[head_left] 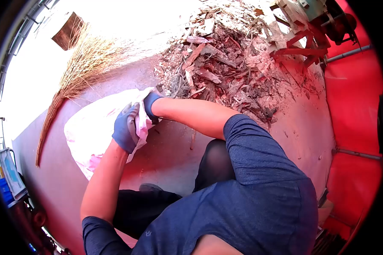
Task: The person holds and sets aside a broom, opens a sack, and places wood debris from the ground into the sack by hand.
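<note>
A large white sack (95,121) lies on the floor ahead of me, its mouth bunched up toward the wood scrap pile. My left hand (127,128), in a blue and grey work glove, has its fingers closed over the near side of the sack's rim. Gloved in blue too, my right hand (151,105) is at the same rim on the far side, next to the left; its fingers are mostly hidden by the wrist and the sack cloth. What the sack contains cannot be seen.
A heap of bark and wood chips (225,63) spreads beyond my right arm. A twig broom (74,70) lies past the sack, near a wooden block (68,31). At upper right stands a machine on a red frame (304,46), beside a red tarp wall (353,110).
</note>
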Motion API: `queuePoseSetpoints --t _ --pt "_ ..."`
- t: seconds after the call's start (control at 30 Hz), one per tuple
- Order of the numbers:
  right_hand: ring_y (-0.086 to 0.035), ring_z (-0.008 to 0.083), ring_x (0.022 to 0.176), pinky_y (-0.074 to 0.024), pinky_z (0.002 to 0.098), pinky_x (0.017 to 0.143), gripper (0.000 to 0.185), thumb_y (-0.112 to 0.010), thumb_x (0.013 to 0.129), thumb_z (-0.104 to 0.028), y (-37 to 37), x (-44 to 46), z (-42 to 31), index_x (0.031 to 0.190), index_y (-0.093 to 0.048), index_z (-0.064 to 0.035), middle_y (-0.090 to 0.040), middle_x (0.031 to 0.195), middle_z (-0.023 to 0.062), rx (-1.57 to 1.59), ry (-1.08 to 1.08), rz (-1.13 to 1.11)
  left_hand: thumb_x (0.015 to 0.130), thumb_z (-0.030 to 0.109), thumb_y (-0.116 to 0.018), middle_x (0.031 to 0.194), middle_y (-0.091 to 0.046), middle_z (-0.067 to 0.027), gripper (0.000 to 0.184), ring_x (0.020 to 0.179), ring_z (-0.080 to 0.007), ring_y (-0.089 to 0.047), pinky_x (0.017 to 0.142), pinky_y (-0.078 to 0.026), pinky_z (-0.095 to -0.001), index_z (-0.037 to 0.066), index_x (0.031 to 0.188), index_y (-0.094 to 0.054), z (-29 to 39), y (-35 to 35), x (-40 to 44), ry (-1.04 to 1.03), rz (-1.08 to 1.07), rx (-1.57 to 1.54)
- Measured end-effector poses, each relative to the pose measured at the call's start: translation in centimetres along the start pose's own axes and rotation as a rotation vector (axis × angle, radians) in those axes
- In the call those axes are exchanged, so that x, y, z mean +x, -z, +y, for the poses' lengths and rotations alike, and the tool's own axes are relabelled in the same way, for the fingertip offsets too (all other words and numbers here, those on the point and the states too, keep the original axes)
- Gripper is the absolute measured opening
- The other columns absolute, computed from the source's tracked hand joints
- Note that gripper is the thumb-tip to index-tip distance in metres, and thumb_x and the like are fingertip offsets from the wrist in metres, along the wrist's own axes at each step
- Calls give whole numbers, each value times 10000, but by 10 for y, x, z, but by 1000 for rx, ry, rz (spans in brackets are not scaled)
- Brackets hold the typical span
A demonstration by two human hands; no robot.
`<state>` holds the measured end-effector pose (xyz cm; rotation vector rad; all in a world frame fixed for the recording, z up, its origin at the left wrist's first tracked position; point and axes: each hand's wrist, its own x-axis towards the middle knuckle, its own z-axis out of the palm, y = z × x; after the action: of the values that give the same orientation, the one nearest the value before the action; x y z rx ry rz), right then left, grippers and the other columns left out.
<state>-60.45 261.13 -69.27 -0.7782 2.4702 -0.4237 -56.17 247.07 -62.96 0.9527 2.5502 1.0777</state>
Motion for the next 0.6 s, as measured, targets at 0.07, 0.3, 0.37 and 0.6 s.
queuePoseSetpoints --t 0.07,0.3,0.37,0.6 --pt "-669 239 875 -519 343 803 492 -820 525 -335 -13 6 30 919 -717 -60 -704 951 123 384 -18 -60 997 216 -431 932 -604 -107 300 825 -164 -565 751 -473 -274 -26 1103 -573 -22 10 2 374 13 -334" --pt "-653 224 851 -518 344 786 510 -787 630 -385 -47 5 37 957 -670 -12 -691 945 128 456 -45 108 893 125 -535 1047 -608 -161 319 948 -272 -587 832 -474 -323 -15 1178 -566 -29 20 -5 -26 -12 -112" --pt "-646 227 854 -511 335 789 466 -767 651 -363 -58 35 26 974 -672 -41 -687 958 119 503 -52 69 805 104 -605 1145 -598 -231 432 1030 -386 -584 905 -466 -376 -15 1218 -562 -21 21 0 -174 -41 135" --pt "-612 254 918 -475 330 849 362 -696 741 -303 11 1 5 1020 -663 -75 -663 1029 133 402 426 325 784 112 -606 1192 -584 -264 480 1122 -417 -552 982 -426 -415 -79 1219 -536 -3 26 9 -120 115 254"
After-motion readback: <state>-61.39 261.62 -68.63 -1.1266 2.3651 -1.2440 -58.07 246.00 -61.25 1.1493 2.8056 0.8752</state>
